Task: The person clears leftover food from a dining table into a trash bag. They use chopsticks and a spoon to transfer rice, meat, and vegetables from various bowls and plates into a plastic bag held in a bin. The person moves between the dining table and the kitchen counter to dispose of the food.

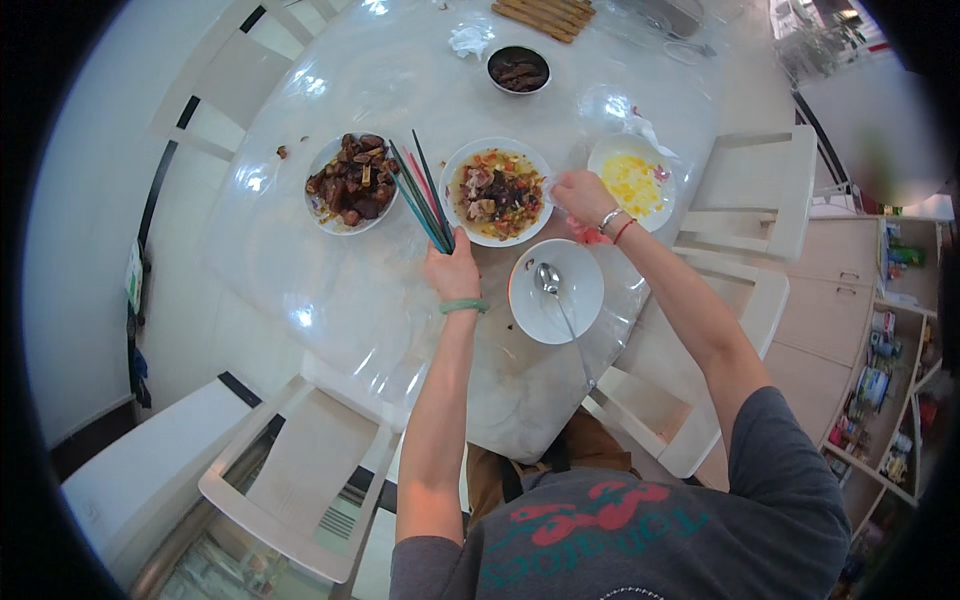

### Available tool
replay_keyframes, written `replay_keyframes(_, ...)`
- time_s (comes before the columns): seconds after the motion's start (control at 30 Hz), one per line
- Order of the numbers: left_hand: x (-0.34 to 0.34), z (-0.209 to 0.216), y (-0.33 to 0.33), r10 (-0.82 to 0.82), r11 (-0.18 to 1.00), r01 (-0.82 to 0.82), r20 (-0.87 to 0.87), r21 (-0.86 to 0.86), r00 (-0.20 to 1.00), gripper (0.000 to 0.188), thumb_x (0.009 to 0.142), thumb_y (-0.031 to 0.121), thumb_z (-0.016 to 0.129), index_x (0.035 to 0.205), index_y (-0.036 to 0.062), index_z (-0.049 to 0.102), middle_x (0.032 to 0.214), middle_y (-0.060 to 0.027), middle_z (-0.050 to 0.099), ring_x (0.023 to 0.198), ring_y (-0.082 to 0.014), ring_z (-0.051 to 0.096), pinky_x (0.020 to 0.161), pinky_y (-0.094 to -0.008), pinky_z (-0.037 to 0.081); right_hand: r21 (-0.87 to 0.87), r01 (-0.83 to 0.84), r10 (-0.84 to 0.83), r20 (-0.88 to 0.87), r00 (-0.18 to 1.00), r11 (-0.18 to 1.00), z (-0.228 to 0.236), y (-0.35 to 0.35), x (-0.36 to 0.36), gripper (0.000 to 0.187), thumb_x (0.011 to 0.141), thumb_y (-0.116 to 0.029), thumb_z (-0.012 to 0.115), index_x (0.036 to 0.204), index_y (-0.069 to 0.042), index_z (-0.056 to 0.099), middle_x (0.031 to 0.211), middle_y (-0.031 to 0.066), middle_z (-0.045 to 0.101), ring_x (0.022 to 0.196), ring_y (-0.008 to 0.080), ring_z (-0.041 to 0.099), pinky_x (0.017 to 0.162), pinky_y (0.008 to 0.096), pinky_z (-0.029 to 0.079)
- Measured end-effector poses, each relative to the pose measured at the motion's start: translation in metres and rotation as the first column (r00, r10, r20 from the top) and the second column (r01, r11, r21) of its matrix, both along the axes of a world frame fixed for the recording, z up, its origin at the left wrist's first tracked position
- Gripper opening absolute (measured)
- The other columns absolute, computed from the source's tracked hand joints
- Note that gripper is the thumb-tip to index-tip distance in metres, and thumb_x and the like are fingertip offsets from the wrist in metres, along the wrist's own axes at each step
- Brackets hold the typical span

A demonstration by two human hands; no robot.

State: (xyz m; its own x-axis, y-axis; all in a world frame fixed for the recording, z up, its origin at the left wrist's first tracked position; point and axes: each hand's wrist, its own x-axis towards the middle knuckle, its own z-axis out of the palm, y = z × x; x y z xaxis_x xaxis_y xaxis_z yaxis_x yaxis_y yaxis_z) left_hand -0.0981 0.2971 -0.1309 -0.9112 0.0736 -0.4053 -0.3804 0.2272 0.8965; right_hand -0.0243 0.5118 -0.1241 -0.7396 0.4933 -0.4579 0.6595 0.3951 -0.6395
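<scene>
My left hand, with a green bangle at the wrist, is closed around several chopsticks in green, black and red. They point away from me, between a plate of dark braised meat and a plate of meat and chopped vegetables in broth. My right hand is closed at the right rim of the broth plate. What it pinches, if anything, is hidden. Crumpled pinkish material shows just below that hand. Nearer me, a white bowl has a metal spoon leaning in it.
Right of my right hand is a plate with yellow residue. Farther back are a dark bowl of food, a crumpled tissue and a slatted wooden mat. Pale chairs surround the plastic-covered table; shelves stand right.
</scene>
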Motion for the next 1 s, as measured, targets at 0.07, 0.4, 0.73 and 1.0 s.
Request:
replay_keyframes(0.07, 0.006, 0.009, -0.004, 0.058, 0.997, -0.059, 0.01, 0.041, 0.998, 0.019, 0.086, 0.019, 0.064, 0.081, 0.0023, 0.056, 0.056, -0.0014, 0.05, 0.038, -0.0108, 0.043, 0.035, -0.0302, 0.034, 0.05, -0.045, 0.047, -0.039, 0.998, 0.998, 0.006, -0.003, -0.002, 0.032, 0.082, -0.026, 0.049, 0.083, 0.002, 0.065, 0.076, 0.0227, 0.063, 0.071, 0.037, 0.062, 0.07, 0.0435, 0.05)
replay_keyframes(0.4, 0.037, 0.131, -0.057, 0.264, 0.953, -0.257, -0.023, 0.16, 0.964, 0.02, 0.086, 0.013, 0.062, 0.102, 0.0009, 0.057, 0.06, -0.0001, 0.051, 0.037, -0.0079, 0.04, 0.033, -0.0255, 0.033, 0.026, -0.256, 0.257, -0.172, 0.951, 0.966, 0.139, -0.047, -0.019, 0.028, 0.08, -0.022, 0.052, 0.082, 0.004, 0.062, 0.066, 0.0206, 0.061, 0.058, 0.0319, 0.061, 0.06, 0.04, 0.051)
replay_keyframes(0.73, 0.142, 0.196, -0.22, 0.466, 0.878, -0.466, 0.027, 0.111, 0.884, 0.033, 0.085, 0.012, 0.062, 0.116, 0.0006, 0.057, 0.06, 0.0017, 0.048, 0.038, -0.0063, 0.04, 0.035, -0.0244, 0.033, -0.116, -0.5, 0.461, -0.254, 0.85, 0.858, 0.194, -0.197, 0.037, 0.028, 0.081, -0.024, 0.053, 0.087, 0.003, 0.058, 0.061, 0.017, 0.056, 0.048, 0.0219, 0.06, 0.048, 0.0348, 0.047)
replay_keyframes(1.0, 0.283, 0.224, -0.382, 0.647, 0.751, -0.654, 0.096, 0.092, 0.756, 0.034, 0.088, 0.011, 0.062, 0.12, 0.0007, 0.054, 0.052, 0.0023, 0.044, 0.034, -0.0062, 0.037, 0.033, -0.024, 0.031, -0.293, -0.692, 0.652, -0.236, 0.721, 0.66, 0.217, -0.372, 0.117, 0.027, 0.083, -0.021, 0.052, 0.089, 0.005, 0.057, 0.055, 0.0122, 0.055, 0.039, 0.0196, 0.056, 0.036, 0.0338, 0.045)
